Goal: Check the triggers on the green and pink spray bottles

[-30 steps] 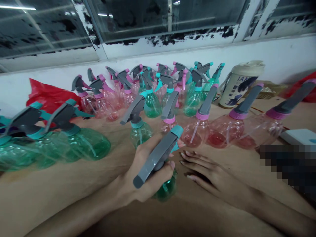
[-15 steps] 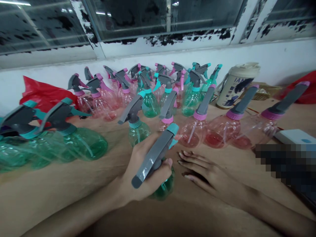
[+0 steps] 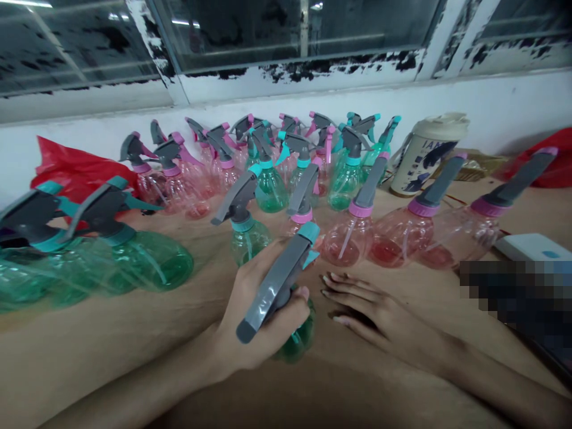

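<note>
The left hand (image 3: 263,304) has its fingers closed around the neck of a green spray bottle (image 3: 298,341), thumb wrapped across the near side. The bottle's grey sprayer head slants over the hand, with its turquoise nozzle pointing away from the person; below the thumb, a dip tube and green liquid show in the clear body.

The right hand (image 3: 379,310) lies palm down on the tabletop (image 3: 179,345), fingers nearly straight, slightly spread and holding nothing. Its fingertips are near the held bottle, just to the right of it, without touching.

Just beyond the left hand stands another green bottle (image 3: 250,241) with a turquoise collar; its lower part is hidden. Beyond the right hand, a row of pink bottles (image 3: 399,241) with pink collars holds shallow red liquid. On the far left, a group of green bottles (image 3: 161,262) overlaps, dark green liquid pooled low in the nearest.

Farther back, a cluster of mixed pink and green bottles (image 3: 271,190) stands near the wall, with a red bag (image 3: 75,167) at its left and a cream tumbler (image 3: 426,158) at its right; the tumbler's contents cannot be seen.
</note>
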{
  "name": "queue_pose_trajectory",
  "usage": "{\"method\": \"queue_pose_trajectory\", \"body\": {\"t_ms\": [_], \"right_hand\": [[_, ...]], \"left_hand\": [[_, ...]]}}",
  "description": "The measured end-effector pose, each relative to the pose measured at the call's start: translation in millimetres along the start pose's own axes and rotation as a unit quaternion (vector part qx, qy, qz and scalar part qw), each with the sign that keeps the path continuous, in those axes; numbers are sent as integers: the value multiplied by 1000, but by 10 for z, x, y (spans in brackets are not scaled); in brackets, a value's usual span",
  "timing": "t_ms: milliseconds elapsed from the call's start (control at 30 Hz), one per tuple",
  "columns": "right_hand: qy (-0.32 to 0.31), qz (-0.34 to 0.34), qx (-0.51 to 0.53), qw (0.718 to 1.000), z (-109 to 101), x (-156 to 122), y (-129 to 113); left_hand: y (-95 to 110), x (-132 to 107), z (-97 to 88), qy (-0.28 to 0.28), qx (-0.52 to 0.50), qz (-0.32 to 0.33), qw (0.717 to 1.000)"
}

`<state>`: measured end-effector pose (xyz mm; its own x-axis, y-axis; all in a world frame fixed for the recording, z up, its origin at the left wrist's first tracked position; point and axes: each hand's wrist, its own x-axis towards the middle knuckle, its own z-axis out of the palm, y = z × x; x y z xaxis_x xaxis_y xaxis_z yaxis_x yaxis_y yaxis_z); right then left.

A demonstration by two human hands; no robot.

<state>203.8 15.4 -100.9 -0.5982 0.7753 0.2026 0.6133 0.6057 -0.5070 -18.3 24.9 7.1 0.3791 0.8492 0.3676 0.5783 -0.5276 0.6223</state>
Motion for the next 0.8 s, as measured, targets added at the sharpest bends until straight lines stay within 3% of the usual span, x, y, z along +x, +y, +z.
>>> {"method": "queue_pose_trajectory", "body": {"t_ms": [133, 300, 800], "right_hand": [[-18, -10, -17, 1000, -12, 12, 9], [-22, 0, -28, 999, -18, 6, -7], [-19, 6, -22, 1000, 14, -8, 18]], "left_hand": [[-10, 18, 5, -1, -53, 28, 998], [-9, 12, 32, 4, -86, 8, 996], [8, 17, -7, -18, -107, 16, 994]]}}
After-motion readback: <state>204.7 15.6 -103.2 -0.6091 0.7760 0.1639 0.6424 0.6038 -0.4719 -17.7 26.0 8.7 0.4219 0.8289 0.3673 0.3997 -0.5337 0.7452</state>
